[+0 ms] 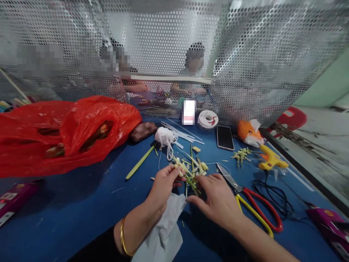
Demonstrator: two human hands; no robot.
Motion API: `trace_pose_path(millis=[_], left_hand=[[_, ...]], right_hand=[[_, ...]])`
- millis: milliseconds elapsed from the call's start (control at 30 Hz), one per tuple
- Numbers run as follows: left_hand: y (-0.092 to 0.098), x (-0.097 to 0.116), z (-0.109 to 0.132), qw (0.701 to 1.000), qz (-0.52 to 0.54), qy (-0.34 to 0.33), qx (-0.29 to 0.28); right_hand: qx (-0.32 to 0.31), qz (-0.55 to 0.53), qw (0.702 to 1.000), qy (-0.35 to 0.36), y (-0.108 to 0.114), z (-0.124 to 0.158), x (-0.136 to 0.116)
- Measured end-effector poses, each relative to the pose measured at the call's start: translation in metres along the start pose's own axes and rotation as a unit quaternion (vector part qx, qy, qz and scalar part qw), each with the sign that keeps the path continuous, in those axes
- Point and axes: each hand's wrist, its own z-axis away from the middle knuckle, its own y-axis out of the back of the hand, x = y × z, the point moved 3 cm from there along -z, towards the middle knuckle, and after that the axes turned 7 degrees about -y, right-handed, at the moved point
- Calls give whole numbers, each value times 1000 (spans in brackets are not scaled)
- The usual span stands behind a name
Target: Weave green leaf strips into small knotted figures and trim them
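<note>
My left hand (163, 185) is closed in a pinch on thin pale-green stem pieces (191, 170) that lie in a small heap on the blue table (81, 203). My right hand (218, 198) rests just right of the heap, fingers curled down onto the stems, fingertips touching them. A white cloth (166, 225) lies under my left wrist, which wears a gold bangle (123, 236). Scissors with red and yellow handles (253, 205) lie right beside my right hand.
A red plastic bag (62, 131) fills the left. Behind the heap are a white thread bundle (165, 137), a green stick (140, 162), a phone (225, 137), a tape roll (207, 119) and a yellow glue gun (271, 159). A perforated metal screen (245, 54) closes the back, with people behind it.
</note>
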Motion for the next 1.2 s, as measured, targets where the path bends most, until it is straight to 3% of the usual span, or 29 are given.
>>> trace_pose_path(millis=[133,233,267,400,533,633,733,833,933,1000,1100,1200], left_hand=[[2,8,-2,992,-93,-88,-14],[-3,21,1,962,-182,-188,-75],[-5,23,3,954,-207,-194,-98],[-12,20,8,939,-261,-137,-175],[-17,17,12,926,-265,-139,-229],[-15,21,15,939,-238,-138,-204],[-14,22,18,959,-171,-116,-196],[-14,18,19,973,-96,-87,-192],[-15,10,20,978,-50,-56,-195],[-17,7,21,976,-38,-34,-211],[-19,6,22,972,-31,-17,-232],[-20,7,22,972,-27,-13,-233]], right_hand=[[33,-1,999,9,-10,-1,4],[92,-58,994,3,1,-2,13],[105,-72,992,2,6,-2,16],[122,-86,989,19,18,-3,18],[152,-107,982,28,25,0,18],[243,-159,956,-49,31,5,27],[297,-277,900,-160,33,8,38],[228,-442,833,-241,27,2,41],[50,-572,779,-253,17,-7,29],[-36,-626,741,-240,14,-9,20],[-64,-664,705,-240,12,-8,15],[-55,-670,699,-243,10,-6,14]])
